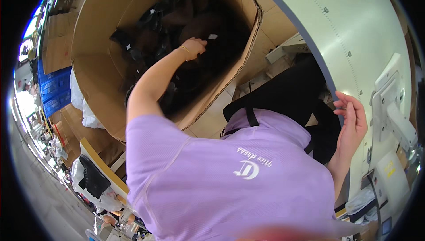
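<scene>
Black garments (177,42) fill the one large cardboard box (95,28) in the upper middle of the frame, so dark and tangled that you cannot count them; only a few small white tags stand out, about four that can be picked apart. Your left hand (195,46) reaches into the box near its centre, a thin gold bracelet at the wrist. Its fingers are curled in and sunk among the dark cloth, but the blur and the black fabric hide whether they actually grip a piece, so that cannot be told.

Your right hand (352,123) sits at the right of the frame, fingers bent loosely around the dark edge of the pale worktable (349,24), thumb side toward you, touching the rim and holding nothing else.

Your own lilac shirt (230,179) covers the lower middle of the frame and hides what lies beneath it; a black apron (283,95) shows between the shirt and the table edge. One pale machine (394,104) is cut off at the right rim. At the far left, a stack of blue crates (55,88) and flat cardboard bend along the fisheye edge, small and hard to read.
</scene>
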`<state>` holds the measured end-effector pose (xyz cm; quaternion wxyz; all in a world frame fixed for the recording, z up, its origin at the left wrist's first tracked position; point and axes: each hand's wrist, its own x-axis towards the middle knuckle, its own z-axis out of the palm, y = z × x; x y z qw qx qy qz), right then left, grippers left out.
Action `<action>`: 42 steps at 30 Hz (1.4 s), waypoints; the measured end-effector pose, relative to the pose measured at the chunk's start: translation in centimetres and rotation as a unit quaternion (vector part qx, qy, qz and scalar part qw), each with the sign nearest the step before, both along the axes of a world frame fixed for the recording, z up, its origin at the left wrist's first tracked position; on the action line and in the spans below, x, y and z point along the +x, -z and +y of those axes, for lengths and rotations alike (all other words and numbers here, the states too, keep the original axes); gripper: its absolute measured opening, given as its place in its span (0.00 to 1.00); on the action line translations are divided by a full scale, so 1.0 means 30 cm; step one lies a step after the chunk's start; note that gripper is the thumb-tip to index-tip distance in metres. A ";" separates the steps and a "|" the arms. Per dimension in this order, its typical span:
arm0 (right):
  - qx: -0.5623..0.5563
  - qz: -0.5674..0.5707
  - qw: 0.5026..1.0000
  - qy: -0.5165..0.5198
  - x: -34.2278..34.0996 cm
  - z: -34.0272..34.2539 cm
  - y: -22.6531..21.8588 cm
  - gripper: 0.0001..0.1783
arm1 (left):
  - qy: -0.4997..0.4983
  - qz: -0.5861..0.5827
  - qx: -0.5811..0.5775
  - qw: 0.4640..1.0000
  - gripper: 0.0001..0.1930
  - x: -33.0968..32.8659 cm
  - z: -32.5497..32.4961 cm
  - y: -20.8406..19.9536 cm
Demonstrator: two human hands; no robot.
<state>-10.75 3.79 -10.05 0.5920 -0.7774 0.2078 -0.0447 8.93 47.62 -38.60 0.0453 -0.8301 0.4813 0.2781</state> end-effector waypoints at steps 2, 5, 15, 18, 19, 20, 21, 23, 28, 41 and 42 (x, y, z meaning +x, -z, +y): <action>0.022 -0.016 0.999 -0.021 0.025 0.024 -0.023 0.11 | -0.138 0.138 -0.182 0.964 0.12 0.061 0.090 -0.186; 0.047 -0.029 0.997 -0.058 0.056 0.044 -0.043 0.11 | -0.347 0.241 -0.326 0.846 0.14 0.110 0.070 -0.614; -0.057 -0.288 0.944 -0.153 0.245 0.084 -0.079 0.39 | -0.429 0.313 -0.657 0.535 0.27 -0.179 -0.420 -1.307; 0.213 -0.205 0.947 -0.124 0.194 0.030 -0.188 0.29 | -0.416 0.318 -0.640 0.563 0.28 0.013 -0.600 -1.273; 0.187 -0.249 0.948 -0.074 0.163 -0.012 -0.187 0.24 | -0.410 0.327 -0.630 0.573 0.29 0.045 -0.707 -1.249; 0.159 -0.290 0.943 -0.023 0.132 -0.055 -0.184 0.18 | -0.405 0.337 -0.619 0.583 0.29 0.028 -0.762 -1.233; 0.170 -0.303 0.936 0.049 0.095 -0.099 -0.203 0.13 | -0.400 0.349 -0.608 0.591 0.29 0.069 -0.879 -1.197; 0.144 -0.329 0.931 0.072 0.046 -0.225 -0.220 0.11 | -0.391 0.362 -0.586 0.610 0.30 0.083 -1.035 -1.164; 0.088 -0.269 0.948 0.146 -0.095 -0.491 -0.170 0.08 | -0.190 0.693 -0.351 0.601 0.40 -0.101 -1.211 -1.066; 0.121 -0.247 0.934 0.228 -0.264 -0.402 -0.173 0.15 | -0.206 0.432 -0.538 0.694 0.13 -0.428 -1.417 -1.121; 0.120 -0.245 0.934 0.229 -0.267 -0.413 -0.166 0.14 | -0.205 0.433 -0.535 0.696 0.13 -0.436 -1.424 -1.121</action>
